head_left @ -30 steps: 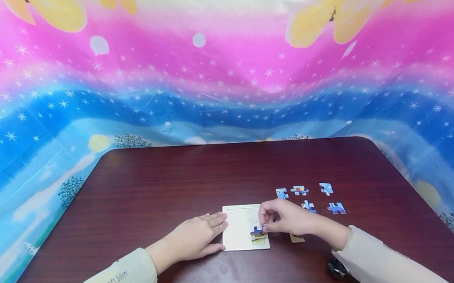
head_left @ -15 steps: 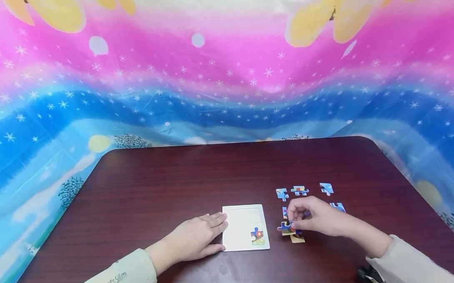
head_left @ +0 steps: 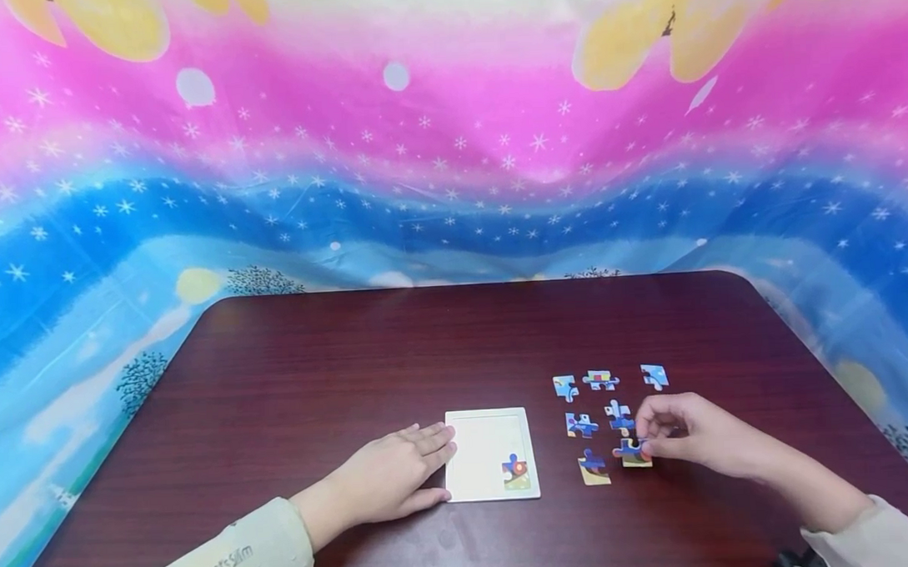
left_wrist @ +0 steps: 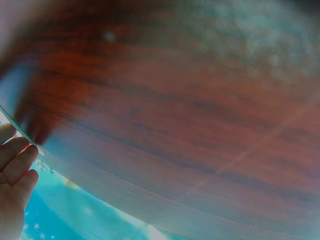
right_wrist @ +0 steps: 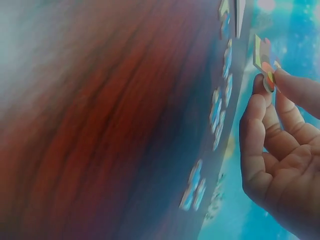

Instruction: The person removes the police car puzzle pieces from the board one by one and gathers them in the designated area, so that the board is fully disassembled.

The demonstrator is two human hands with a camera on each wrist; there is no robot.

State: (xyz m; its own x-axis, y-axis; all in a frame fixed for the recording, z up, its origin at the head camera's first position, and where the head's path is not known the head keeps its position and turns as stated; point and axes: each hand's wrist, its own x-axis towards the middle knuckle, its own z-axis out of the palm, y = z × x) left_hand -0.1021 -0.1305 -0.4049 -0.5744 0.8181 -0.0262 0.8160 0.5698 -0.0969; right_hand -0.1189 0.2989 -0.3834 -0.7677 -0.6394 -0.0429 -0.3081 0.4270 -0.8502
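Note:
In the head view, my right hand point(head_left: 688, 435) pinches a jigsaw piece point(head_left: 634, 456), blue above and yellow below, between thumb and fingertips. The right wrist view shows the piece point(right_wrist: 260, 54) edge-on, raised off the table. My left hand point(head_left: 393, 477) lies on the table with straight fingers, its fingertips and thumb touching the left edge of a pale square puzzle tray point(head_left: 475, 458). One jigsaw piece point(head_left: 516, 473) with a red round spot sits in the tray's lower right corner. A blue and yellow jigsaw piece point(head_left: 595, 469) lies left of the held one.
Several more loose pieces lie right of the tray on the dark red table point(head_left: 337, 363), among them a sky-blue piece point(head_left: 654, 377) and a piece with red and yellow point(head_left: 601, 380). A snowflake-patterned cloth point(head_left: 450, 167) hangs behind the table.
My right hand has moved right with the pinched piece, from over the tray to among the loose pieces, uncovering the piece in the tray's corner. The left hand has stayed put.

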